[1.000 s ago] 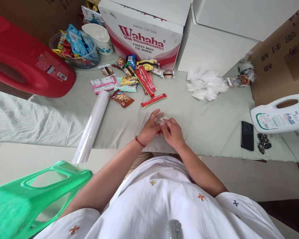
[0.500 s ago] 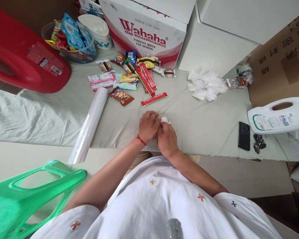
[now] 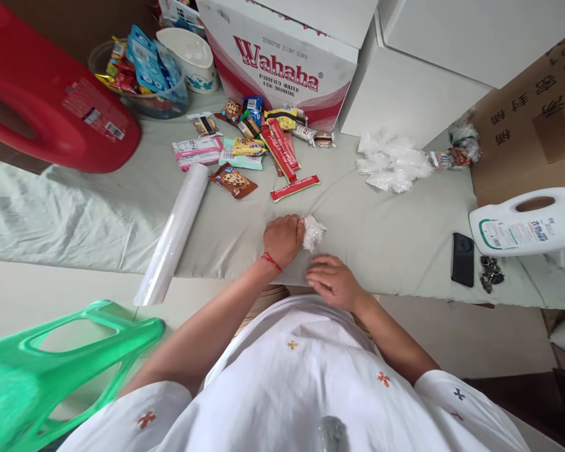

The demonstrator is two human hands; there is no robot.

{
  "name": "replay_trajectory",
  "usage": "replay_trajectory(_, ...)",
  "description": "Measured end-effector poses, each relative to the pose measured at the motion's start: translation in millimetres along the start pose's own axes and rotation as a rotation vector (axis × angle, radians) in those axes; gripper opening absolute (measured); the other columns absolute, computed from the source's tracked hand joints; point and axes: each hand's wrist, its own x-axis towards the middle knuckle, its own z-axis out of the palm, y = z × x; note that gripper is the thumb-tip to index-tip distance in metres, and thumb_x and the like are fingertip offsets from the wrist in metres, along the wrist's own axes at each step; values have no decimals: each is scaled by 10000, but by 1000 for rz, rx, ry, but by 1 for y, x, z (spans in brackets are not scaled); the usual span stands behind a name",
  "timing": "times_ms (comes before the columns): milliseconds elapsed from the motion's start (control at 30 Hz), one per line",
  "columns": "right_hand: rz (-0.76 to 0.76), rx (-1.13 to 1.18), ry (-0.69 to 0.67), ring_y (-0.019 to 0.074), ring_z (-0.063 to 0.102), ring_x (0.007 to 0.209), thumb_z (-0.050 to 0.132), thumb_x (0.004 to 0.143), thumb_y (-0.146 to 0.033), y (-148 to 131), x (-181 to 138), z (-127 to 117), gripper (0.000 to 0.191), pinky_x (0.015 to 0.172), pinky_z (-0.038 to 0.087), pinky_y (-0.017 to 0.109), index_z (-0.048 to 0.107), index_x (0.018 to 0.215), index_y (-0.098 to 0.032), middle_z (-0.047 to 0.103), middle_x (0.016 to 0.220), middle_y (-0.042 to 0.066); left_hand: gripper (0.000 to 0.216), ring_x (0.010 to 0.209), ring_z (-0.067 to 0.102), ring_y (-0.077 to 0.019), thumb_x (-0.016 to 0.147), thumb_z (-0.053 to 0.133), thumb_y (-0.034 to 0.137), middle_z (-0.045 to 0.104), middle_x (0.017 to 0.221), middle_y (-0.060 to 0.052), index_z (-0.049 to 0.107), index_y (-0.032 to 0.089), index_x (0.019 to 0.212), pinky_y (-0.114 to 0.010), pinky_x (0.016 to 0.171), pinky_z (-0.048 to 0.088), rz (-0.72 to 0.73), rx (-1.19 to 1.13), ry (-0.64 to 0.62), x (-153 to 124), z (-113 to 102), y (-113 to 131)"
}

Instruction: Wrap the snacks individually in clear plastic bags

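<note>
My left hand [image 3: 282, 238] is closed around a small crumpled clear plastic bag [image 3: 313, 231], held just above the pale green cloth [image 3: 395, 238] near its front edge. My right hand [image 3: 332, 279] lies flat on the cloth a little nearer to me, fingers spread and holding nothing. Beyond my hands lies a red snack bar [image 3: 294, 188], and further back a scatter of snack packets [image 3: 245, 135].
A white roll [image 3: 173, 232] lies at the left, a red jug [image 3: 51, 100] behind it. A Wahaha box [image 3: 282, 59] stands at the back. Several clear bags [image 3: 393, 163] lie at the right, with a phone [image 3: 462, 258], keys [image 3: 492, 272] and a white jug [image 3: 527, 223]. A green stool [image 3: 51, 364] is at lower left.
My right hand has let go of the small plastic bag and drawn back towards me, opening flat on the cloth. My left hand keeps the bag, now crumpled.
</note>
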Motion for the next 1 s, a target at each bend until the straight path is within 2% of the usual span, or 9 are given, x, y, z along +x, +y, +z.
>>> replay_trajectory(100,132,-99,219,268,500,1412,501,1029,-252,11,10,-4,463,1186,416,507,564,1487,-218,618,1480,117,447,1037,676,-312,1076,269,386,734,1032,-170,660,176,1021,-406,913,429,-10,44,-47,2,-3,4)
replay_trajectory(200,163,-238,138,329,305,1559,567,1004,-392,24,33,2,687,1264,269,575,380,1619,-152,388,1667,157,446,974,697,-313,1072,269,400,743,975,-163,653,175,1043,-404,873,453,-89,18,-100,6,-6,10)
replay_trajectory(300,163,-213,109,292,351,1545,491,1042,-428,31,56,7,623,1285,221,559,402,1612,-192,450,1633,137,444,886,691,-296,1059,293,425,735,905,-138,653,187,953,-386,805,465,-179,-177,-133,7,-10,11)
replay_trajectory(433,188,118,280,250,571,1354,449,1063,-470,24,67,-1,483,1196,398,455,604,1460,-242,651,1436,105,566,803,632,-230,1055,239,560,680,812,-70,623,217,819,-343,751,475,-160,-496,-89,-2,-20,2)
replay_trajectory(533,342,514,341,240,665,1204,475,1042,-554,16,65,-4,475,1059,512,383,697,1328,-247,745,1247,67,523,885,622,-210,1000,385,662,670,964,-65,646,215,1078,-339,823,491,-122,-757,30,-15,-24,-1)
replay_trajectory(667,528,790,395,224,698,1035,516,997,-610,13,63,8,471,933,551,340,755,1139,-229,770,1056,34,688,759,591,-181,851,683,663,647,887,-30,573,206,1353,-319,727,491,-35,-1063,-203,-28,-13,7)
replay_trajectory(800,603,705,416,209,685,934,476,1004,-607,12,56,13,472,870,556,332,735,1108,-227,748,964,24,531,807,586,-175,851,692,601,666,917,-36,658,214,1214,-302,752,475,-64,-1091,-172,-31,-1,22)
replay_trajectory(933,493,810,312,232,652,1195,587,960,-609,7,45,6,609,1005,541,356,564,1453,-253,668,1359,79,365,842,579,-175,915,584,584,650,899,-19,637,227,965,-301,778,478,-165,-1133,-69,-28,3,31)
replay_trajectory(1000,502,860,286,235,667,1157,643,922,-622,7,40,6,714,983,558,370,494,1521,-263,664,1352,90,314,778,555,-168,938,550,541,601,812,4,594,232,901,-300,741,474,-202,-1100,-79,-26,4,35)
